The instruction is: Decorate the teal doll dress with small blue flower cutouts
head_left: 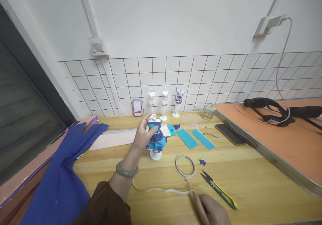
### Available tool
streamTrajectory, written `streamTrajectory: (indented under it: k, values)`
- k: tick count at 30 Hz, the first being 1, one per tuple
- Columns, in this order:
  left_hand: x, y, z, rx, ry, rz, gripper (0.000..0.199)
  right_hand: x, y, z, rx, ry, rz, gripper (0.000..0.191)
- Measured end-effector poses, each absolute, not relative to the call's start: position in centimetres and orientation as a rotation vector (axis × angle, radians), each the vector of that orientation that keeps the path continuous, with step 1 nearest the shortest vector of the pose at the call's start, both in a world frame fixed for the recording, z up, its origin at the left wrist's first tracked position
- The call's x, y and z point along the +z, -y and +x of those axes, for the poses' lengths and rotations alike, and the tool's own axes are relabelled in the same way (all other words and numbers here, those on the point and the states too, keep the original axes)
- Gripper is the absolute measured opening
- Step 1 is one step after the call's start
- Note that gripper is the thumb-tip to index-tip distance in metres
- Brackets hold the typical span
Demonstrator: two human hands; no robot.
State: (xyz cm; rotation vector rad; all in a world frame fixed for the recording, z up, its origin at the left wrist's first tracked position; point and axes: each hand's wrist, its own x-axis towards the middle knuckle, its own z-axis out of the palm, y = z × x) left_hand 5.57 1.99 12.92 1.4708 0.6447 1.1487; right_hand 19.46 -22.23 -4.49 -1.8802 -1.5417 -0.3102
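Observation:
My left hand is closed around the upper part of a small dress form, thumb in front. The form stands upright on its round white base and wears a blue and turquoise ruffled dress with dark blue flower shapes. My right hand rests low at the front, index finger stretched out and the other fingers partly curled, with nothing visible in it. Its fingertip lies just beside a loose white strip of tape, which trails from a tape roll. Yellow-green thread snips lie to its right.
A dark blue flower cutout and turquoise fabric strips lie on the wooden table. Behind stand small dress forms, a phone and a glass. Blue fabric covers the left; a dark phone lies right.

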Motion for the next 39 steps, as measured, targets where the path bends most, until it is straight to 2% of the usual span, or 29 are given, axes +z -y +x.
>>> streamTrajectory:
  k: [3,9,11,13,16,19,25,29,35,39]
  values:
    - [13.0,-1.6,5.0,1.257,-0.683,1.529,0.056,-4.6,22.3,19.7,-0.332,1.598,-1.856,0.041]
    - [11.0,2.8,3.4,1.967,-0.717,1.640,0.022,-4.8,22.3,19.9,-0.332,1.598,-1.840,0.039]
    - [9.5,5.2,3.5,1.828,-0.611,1.840,0.011,-4.6,22.3,19.8,-0.310,1.569,-1.840,0.038]
    - [7.7,7.6,4.1,1.413,-0.559,2.167,0.007,-4.3,22.3,19.5,-0.299,1.545,-1.842,0.037]
    - [4.9,10.3,5.5,0.813,-0.663,2.356,0.003,-3.8,22.3,19.4,-0.291,1.537,-1.841,0.038]
    - [2.6,11.8,7.0,0.460,-0.796,2.435,0.013,-3.6,22.4,19.4,-0.297,1.529,-1.823,0.038]
    - [1.6,11.4,8.3,0.283,-0.812,2.568,0.016,-4.0,22.5,19.7,-0.261,1.506,-1.824,0.039]
    - [2.0,10.0,7.8,0.287,-0.807,2.354,0.018,-3.9,22.5,19.7,-0.195,1.458,-1.833,0.039]
    - [0.5,8.8,7.1,0.208,-0.748,1.978,0.027,-2.6,22.7,19.4,0.138,1.314,-1.844,0.024]
    - [-0.2,8.5,7.5,0.214,-0.723,1.953,0.029,-2.5,22.2,19.6,0.236,1.238,-1.875,0.027]
